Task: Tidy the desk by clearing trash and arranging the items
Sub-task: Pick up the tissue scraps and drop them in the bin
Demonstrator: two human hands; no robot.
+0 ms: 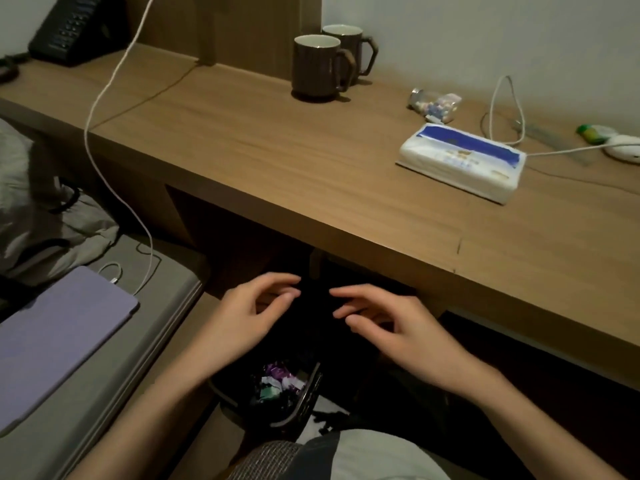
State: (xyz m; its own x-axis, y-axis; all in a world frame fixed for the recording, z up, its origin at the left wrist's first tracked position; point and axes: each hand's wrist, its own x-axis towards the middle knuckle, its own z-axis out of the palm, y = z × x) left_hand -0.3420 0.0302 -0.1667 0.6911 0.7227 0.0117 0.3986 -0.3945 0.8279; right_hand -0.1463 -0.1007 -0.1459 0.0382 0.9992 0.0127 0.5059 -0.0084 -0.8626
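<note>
My left hand [249,313] and my right hand [391,323] hover side by side below the front edge of the wooden desk [277,161], fingers loosely spread and holding nothing. Beneath them on the floor stands a black trash bin [304,400] with crumpled wrappers [280,381] inside. On the desk lie a tissue pack [460,161], two dark mugs [318,64], a small bag of pills or candies [436,103] and a white cable loop [505,109].
A black telephone [65,29] sits at the desk's far left. A long white cable [104,98] hangs down to a lilac tablet [52,341] on the bed. A white device [623,148] and a green-capped item [592,133] lie at the far right.
</note>
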